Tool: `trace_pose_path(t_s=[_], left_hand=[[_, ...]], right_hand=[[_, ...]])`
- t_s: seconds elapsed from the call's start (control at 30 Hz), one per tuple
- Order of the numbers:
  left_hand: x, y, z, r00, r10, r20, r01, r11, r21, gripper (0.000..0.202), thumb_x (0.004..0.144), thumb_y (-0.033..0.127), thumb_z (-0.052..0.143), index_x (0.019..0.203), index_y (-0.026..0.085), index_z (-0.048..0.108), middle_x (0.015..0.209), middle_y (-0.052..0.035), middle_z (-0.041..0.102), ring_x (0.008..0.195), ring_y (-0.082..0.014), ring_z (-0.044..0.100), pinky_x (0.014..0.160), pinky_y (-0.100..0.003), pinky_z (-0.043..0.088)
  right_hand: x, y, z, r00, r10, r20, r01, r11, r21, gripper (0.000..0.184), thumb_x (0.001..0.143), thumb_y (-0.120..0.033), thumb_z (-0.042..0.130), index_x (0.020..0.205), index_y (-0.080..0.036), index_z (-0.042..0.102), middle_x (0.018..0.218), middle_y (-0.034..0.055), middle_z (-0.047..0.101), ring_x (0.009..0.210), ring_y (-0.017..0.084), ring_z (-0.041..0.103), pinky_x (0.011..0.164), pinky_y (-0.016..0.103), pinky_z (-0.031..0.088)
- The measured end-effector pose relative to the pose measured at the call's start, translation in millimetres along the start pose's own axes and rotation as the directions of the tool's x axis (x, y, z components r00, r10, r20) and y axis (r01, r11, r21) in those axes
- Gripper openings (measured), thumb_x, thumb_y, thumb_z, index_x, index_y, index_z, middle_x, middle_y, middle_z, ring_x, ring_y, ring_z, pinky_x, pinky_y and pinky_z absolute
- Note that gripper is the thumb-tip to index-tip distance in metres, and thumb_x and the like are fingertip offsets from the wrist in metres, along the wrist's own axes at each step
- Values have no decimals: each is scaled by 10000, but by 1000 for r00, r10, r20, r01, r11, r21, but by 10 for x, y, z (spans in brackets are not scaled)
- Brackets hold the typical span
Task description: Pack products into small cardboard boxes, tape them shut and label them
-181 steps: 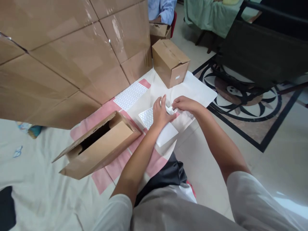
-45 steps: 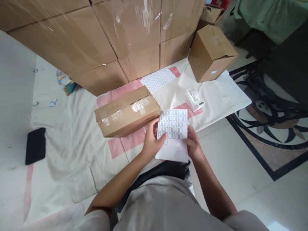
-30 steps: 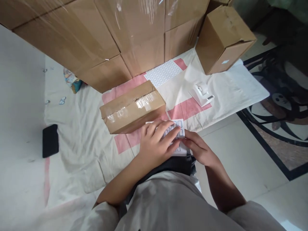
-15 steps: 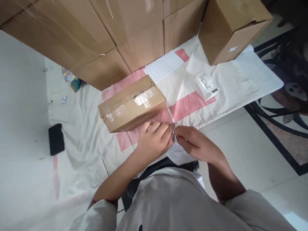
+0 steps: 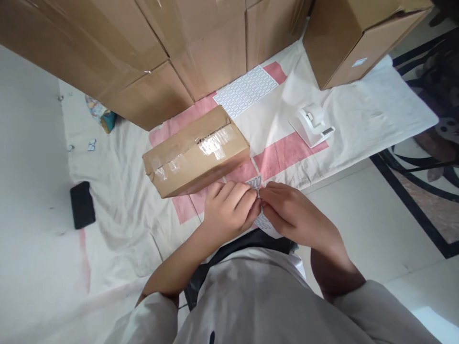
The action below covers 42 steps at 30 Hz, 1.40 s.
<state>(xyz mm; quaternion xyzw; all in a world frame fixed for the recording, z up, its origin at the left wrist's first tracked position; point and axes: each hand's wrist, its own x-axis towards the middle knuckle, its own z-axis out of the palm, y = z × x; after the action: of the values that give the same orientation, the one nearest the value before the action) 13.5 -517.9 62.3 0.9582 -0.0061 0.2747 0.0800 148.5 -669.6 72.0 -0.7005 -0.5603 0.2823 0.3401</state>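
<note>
**Two hands, one label sheet, grip half hidden**

Left hand [image 5: 229,205]: fingers curled, pinched narrow on the label sheet [image 5: 267,223]. Right hand [image 5: 297,212]: also pinched narrow on it, fingertips meeting the left's. Sheet is bent, just above the lap. Hands cover most of it; only a top corner strip and the lower part show. Can't tell if the right has the sheet edge or a single label.

Taped box [image 5: 197,150] just past the left hand, lying between it and the box stack [image 5: 211,52]; blocks the cloth [image 5: 132,210] behind. Tape on its top is ragged, glare on it. Second sheet [image 5: 249,88] lies flat by the stack, near the box's far corner.

White dispenser [image 5: 311,126] beyond the right hand, on cloth, well apart; roll visible, dark strip hard to read. Labelled box [image 5: 358,48] behind it, top cut off; stack cut off too. Far left: black flat item [image 5: 82,205], small blurry stickers [image 5: 92,145], colourful packet [image 5: 101,112] partly behind the stack. Right floor pattern [image 5: 426,205] cropped, dark.
</note>
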Motion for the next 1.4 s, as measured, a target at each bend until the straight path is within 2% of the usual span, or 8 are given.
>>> trace_pose_path(t_s=[0.4,0.53,0.6,0.67,0.8,1.0,1.2,1.4], left_hand=[[-87,-172,28,965,-261,37,263,945,-192,85,1020,185,588,965,205,649,895,-23,723,837,-168,654,748,-351,412],[-111,-236,-38,938,-345,47,344,897,-277,123,1043,207,563,958,205,651,912,-30,712,845,-160,648,760,-326,457],[-113,-240,-65,937,-344,60,346,888,-302,123,1050,211,558,973,206,654,921,-33,711,858,-161,650,768,-321,473],[-110,-225,-75,945,-319,72,325,894,-307,104,1046,199,565,993,208,654,925,-32,710,865,-162,655,771,-320,475],[-120,-200,-84,959,-276,58,282,931,-233,87,994,234,679,1072,216,644,941,-26,714,853,-170,659,770,-333,480],[-237,-541,-309,909,-328,-256,382,902,200,458,878,403,820,1278,239,667,1295,-161,663,1225,-364,612,1072,-570,449],[-511,-1118,-555,913,-400,-83,409,892,194,642,1035,618,505,1542,227,541,1500,-216,580,1408,-421,531,1165,-641,383],[-616,-1146,-591,919,-390,-60,392,888,239,721,1035,687,409,1569,215,522,1499,-230,562,1424,-414,521,1165,-620,407]], right_hand=[[-23,421,-184,985,166,-49,-169,983,-68,241,1027,-249,447,787,-231,464,697,5,514,642,176,479,657,345,326],[209,671,-485,847,187,-497,-333,916,-223,163,999,-308,528,934,-217,646,904,89,672,877,266,612,827,430,456],[297,590,-502,814,13,-580,-212,937,-277,277,980,-367,591,1190,-212,684,1230,157,688,1187,342,603,1003,531,458],[320,420,-394,892,-176,-416,99,975,-200,359,984,-414,624,1303,-256,674,1342,136,680,1299,335,588,1060,538,469],[296,269,-64,914,-279,-295,308,950,57,172,1029,-266,580,1078,-282,744,982,47,781,968,238,724,908,433,541],[531,709,25,705,78,-704,-40,997,70,153,1001,-233,561,996,-222,714,879,49,744,821,214,702,792,356,526],[860,710,175,815,117,-567,-157,987,-21,191,1035,-260,520,1030,-188,698,1035,92,758,911,232,692,769,334,464],[1025,666,242,868,105,-485,-173,980,-97,251,1063,-224,473,1053,-188,721,1061,86,756,909,223,665,714,330,393]])
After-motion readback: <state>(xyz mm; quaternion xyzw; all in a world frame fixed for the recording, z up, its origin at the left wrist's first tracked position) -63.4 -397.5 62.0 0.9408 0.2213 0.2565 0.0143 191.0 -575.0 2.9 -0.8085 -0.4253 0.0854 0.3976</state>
